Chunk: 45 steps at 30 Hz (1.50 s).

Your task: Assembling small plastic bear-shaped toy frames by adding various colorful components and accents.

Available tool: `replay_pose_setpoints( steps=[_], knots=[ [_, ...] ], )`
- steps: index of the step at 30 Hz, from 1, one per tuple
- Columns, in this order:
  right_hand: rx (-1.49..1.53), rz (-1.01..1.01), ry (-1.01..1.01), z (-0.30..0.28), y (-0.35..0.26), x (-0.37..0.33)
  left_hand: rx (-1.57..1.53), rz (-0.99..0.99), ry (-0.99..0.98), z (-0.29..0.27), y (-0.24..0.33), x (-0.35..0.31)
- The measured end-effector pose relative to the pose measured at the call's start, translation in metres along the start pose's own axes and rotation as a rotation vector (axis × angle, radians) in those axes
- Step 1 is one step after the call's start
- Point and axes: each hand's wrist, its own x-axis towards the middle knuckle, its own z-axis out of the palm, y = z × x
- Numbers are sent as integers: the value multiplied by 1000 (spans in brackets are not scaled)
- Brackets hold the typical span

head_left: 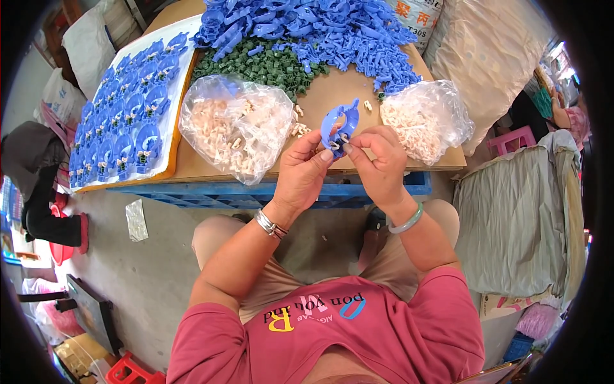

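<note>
Between my two hands, above the table's near edge, is a ring-shaped blue plastic part (330, 122) with a small pale piece at its lower end. My left hand (303, 168) pinches that lower end between thumb and fingers. From the other side, the fingertips of my right hand (378, 161) press together at the pale piece. Just left of my hands, a clear plastic bag (240, 121) holds many small cream pieces, and a few lie loose beside it. Another clear bag (422, 121) of cream pieces sits right of my right hand.
Heaps of blue plastic parts (307, 25) and dark green pieces (256, 67) cover the back of the brown table (332, 86). At left, a white tray (163, 121) carries rows of blue assemblies. A large sack (489, 51) and a covered stack (511, 211) stand at right.
</note>
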Motion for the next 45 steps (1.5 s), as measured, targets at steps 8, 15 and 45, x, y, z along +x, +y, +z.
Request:
replay_pose_setpoints(
  steps=[8,15,45],
  knots=[
    [146,223,-45,-2,-3,-2,136,50,0,0,0,-1],
    [-78,-49,10,-2,1,0,184,97,-23,4,1,-1],
    [578,431,-177,-5,12,-2,-7,-46,13,5,4,0]
  ],
)
